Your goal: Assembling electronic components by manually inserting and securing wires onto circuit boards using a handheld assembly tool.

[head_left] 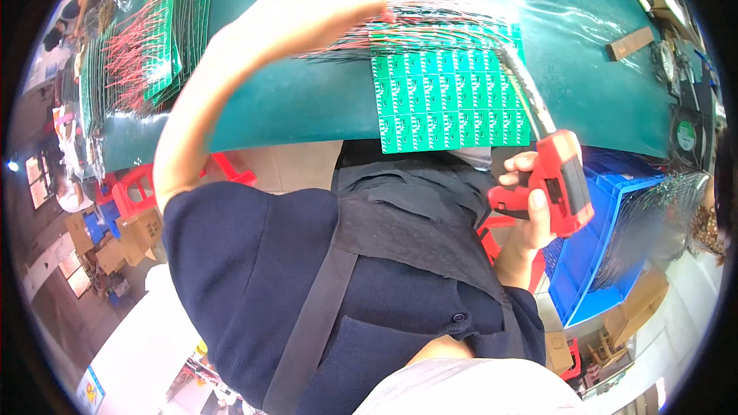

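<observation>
Green bench (307,100), circuit panel (450,100) beyond red tool (557,180)

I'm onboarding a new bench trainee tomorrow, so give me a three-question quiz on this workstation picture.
1. True or false: the right hand grips a red handheld power tool.
2. Which does the left hand rest on? A) a cardboard box B) the bundle of thin red wire leads along the top edge of the green panel of small circuit boards C) the blue plastic crate
3. Fill in: the panel lies on a dark ____ bench mat.

Key: 1 true; 2 B; 3 green.
</observation>
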`<state>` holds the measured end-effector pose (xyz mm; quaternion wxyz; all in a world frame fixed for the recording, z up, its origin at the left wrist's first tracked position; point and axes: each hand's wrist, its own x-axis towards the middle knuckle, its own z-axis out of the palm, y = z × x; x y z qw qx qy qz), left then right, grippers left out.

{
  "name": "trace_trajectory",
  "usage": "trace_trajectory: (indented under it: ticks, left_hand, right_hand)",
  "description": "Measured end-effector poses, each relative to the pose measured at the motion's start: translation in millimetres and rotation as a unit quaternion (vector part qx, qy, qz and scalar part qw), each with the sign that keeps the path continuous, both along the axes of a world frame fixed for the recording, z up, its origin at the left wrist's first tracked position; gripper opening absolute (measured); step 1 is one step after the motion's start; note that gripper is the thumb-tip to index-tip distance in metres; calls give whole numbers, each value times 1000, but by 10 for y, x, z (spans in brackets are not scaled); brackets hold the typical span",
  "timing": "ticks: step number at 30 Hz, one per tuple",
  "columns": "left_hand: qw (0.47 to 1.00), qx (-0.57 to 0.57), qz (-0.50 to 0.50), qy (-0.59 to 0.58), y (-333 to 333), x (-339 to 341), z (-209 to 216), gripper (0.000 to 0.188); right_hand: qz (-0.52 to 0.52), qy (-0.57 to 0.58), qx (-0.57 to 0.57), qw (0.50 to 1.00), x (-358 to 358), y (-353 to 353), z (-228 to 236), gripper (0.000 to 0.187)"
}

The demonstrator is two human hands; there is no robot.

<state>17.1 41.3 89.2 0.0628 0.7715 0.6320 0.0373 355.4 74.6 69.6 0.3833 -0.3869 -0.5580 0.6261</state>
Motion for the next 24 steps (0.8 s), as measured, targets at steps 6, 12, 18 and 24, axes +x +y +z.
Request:
trace_trajectory:
  ticks: [6, 12, 18, 24]
  left_hand:
    - [988, 114, -10, -105, -721, 197, -605, 23]
    - [984, 143, -65, -79, -740, 106, -756, 31]
    - [985, 148, -57, -68, -714, 91, -797, 32]
    - [979, 176, -56, -91, -702, 54, -862, 30]
  right_hand:
    - [108, 67, -96, 987, -164, -137, -374, 52]
    - [153, 48, -137, 977, -283, -259, -433, 46]
    - [202, 43, -150, 967, -254, -283, -521, 40]
    - [198, 74, -164, 963, -286, -311, -541, 33]
